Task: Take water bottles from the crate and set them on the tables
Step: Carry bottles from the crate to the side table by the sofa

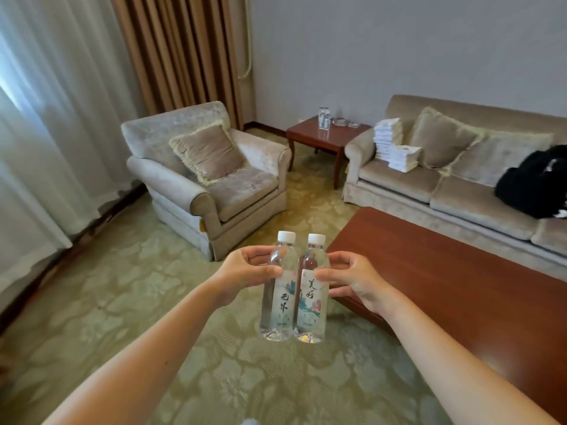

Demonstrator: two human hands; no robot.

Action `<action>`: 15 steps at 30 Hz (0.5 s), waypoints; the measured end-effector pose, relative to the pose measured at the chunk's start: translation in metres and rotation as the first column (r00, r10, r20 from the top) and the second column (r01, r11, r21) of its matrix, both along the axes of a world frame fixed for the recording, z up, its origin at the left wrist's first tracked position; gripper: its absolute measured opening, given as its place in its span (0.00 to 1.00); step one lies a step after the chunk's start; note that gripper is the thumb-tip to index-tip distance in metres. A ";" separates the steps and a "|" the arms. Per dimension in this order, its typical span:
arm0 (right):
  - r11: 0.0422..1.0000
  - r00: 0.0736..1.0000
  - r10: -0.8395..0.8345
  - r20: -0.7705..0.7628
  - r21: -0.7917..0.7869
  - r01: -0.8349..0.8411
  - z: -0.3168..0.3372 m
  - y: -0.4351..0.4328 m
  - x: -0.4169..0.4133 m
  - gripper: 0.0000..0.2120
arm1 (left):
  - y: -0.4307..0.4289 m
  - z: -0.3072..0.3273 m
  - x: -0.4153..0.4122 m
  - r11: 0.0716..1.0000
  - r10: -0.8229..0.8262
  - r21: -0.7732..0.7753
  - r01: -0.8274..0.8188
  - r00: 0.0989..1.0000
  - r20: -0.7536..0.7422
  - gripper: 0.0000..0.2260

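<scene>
Two water bottles, both capped and full, are held upright side by side in the air just left of the long table, over the carpet and not yet above the wood. The left bottle and the right bottle touch along their labelled sides. The left hand grips the left bottle at its shoulder, thumb across the front and fingers curled round the back. The right hand holds the right bottle the same way, thumb pressed to the label and fingers wrapped behind.

The crate is not in view, so I judge the picking step done and the carrying step in hand. The long table, whose visible top carries no bottles, looks the likeliest place for this pair. The next move would then call for swinging both bottles right, over the table's edge, lowering them until their bases sit flat, and loosening the fingers only then.

Beyond the long table's far left corner stands a side table that already holds a pair of bottles. An armchair sits well left of the long table, and a sofa runs along its far side with stacked white linen on it.
</scene>
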State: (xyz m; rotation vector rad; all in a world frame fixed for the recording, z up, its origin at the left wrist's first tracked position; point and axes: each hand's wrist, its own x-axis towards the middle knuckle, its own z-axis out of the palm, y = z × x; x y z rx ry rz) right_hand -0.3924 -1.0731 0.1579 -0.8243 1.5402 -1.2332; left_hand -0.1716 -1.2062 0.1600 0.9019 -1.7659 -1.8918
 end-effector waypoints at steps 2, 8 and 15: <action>1.000 1.000 0.023 0.003 0.009 -0.023 -0.004 -0.033 -0.014 0.35 | -0.030 -0.005 -0.011 1.000 0.008 0.010 -0.009 1.000 0.006 0.31; 0.999 1.000 0.021 0.000 0.026 -0.021 -0.015 -0.150 -0.059 0.37 | -0.145 -0.019 -0.056 0.999 0.021 0.030 -0.022 1.000 0.014 0.33; 0.998 0.998 -0.057 0.009 0.013 0.057 -0.012 -0.315 -0.111 0.28 | -0.323 -0.012 -0.117 0.998 -0.025 0.063 0.025 1.000 -0.012 0.36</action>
